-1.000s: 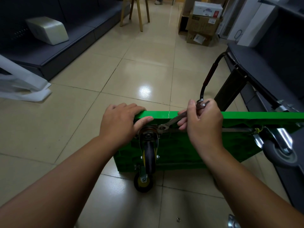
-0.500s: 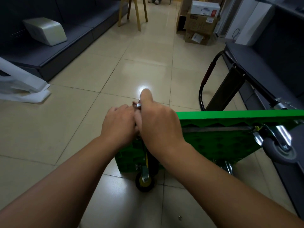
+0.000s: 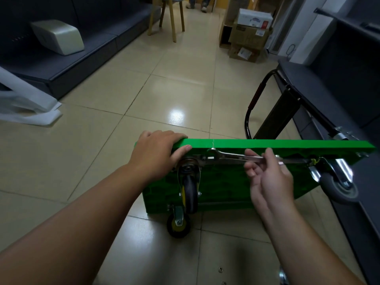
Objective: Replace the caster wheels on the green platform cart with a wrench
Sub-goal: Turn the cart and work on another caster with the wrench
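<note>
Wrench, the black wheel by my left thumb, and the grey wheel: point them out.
Wrench (image 3: 230,155): head view, on its shaft near the open end.
Black wheel (image 3: 190,190): head view, on its tyre.
Grey wheel (image 3: 331,187): head view, on its tyre.

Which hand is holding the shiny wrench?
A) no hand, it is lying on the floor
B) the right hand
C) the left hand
B: the right hand has its fingers curled round the handle of the wrench, while the left hand grips the top edge of the green cart.
</note>
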`<state>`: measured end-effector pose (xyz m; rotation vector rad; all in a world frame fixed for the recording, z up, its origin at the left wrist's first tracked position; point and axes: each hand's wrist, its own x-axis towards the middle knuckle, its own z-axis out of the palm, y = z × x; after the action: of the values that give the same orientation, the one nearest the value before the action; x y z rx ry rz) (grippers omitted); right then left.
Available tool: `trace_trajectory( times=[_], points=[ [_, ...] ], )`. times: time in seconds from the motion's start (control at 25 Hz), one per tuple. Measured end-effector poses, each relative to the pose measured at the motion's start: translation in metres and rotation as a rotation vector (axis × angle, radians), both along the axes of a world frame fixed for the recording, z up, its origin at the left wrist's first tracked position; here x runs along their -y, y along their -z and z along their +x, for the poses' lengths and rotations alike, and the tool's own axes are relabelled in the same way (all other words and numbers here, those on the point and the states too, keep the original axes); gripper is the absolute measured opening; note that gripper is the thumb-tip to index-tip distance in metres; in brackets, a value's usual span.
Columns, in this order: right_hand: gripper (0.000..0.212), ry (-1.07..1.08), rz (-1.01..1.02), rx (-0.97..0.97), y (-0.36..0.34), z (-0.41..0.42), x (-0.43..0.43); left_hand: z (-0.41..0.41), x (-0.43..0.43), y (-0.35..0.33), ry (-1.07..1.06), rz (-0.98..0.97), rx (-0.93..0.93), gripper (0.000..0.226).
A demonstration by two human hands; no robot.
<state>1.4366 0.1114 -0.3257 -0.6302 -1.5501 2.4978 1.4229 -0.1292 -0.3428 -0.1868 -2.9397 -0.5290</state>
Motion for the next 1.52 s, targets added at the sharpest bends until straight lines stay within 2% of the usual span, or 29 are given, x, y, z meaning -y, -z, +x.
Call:
trace_trajectory(
  times=[0.12,0.24,0.56,0.88,1.24,1.4,1.52],
  points=[
    [0.011,0.075,-0.232,0.097,0.027,-0.002,-0.01,-0.001,-0.001,0.0,-0.001,0.006,-0.004,0.047],
    [0.011,0.091,-0.351,0.116,0.041,-0.006,-0.005,-0.002,-0.001,0.002,0.002,0.013,-0.023,0.047],
    [0.011,0.025,-0.355,0.143,0.07,-0.008,0.015,-0.004,0.002,0.006,0.011,-0.005,-0.086,0.048],
    [0.014,0.019,-0.473,0.08,0.083,-0.008,0.016,-0.006,0.001,0.009,0.009,-0.007,-0.116,0.057],
    [0.012,0.107,-0.03,-0.122,0.06,-0.008,0.02,-0.006,0.001,0.008,0.006,-0.008,-0.109,0.058],
    [0.006,-0.142,0.597,-0.31,-0.003,-0.011,0.039,-0.006,-0.001,0.006,0.002,-0.034,-0.127,0.057],
    [0.012,-0.318,0.967,-0.352,-0.032,-0.014,0.064,-0.003,-0.002,0.005,-0.006,-0.022,-0.123,0.056]
  ],
)
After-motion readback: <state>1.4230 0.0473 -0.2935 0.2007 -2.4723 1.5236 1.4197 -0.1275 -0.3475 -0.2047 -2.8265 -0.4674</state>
